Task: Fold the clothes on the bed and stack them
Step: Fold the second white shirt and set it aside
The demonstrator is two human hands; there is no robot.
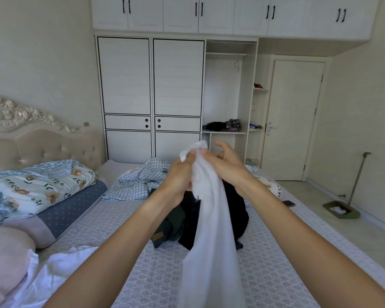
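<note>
Clothes [209, 216] heap on patterned bed [156, 272] facing wardrobe [151, 85]; both hands' grip holds white garment [211, 241].

Before you lay the bed [111, 221], its patterned grey sheet carrying a heap of dark clothes [211, 221] at centre. A checked blue quilt [140, 181] lay crumpled beyond it. At your left sat a floral quilt [38, 185] on a dotted pillow [76, 203], a pink pillow [5, 258] and white cloth [60, 267].
</note>
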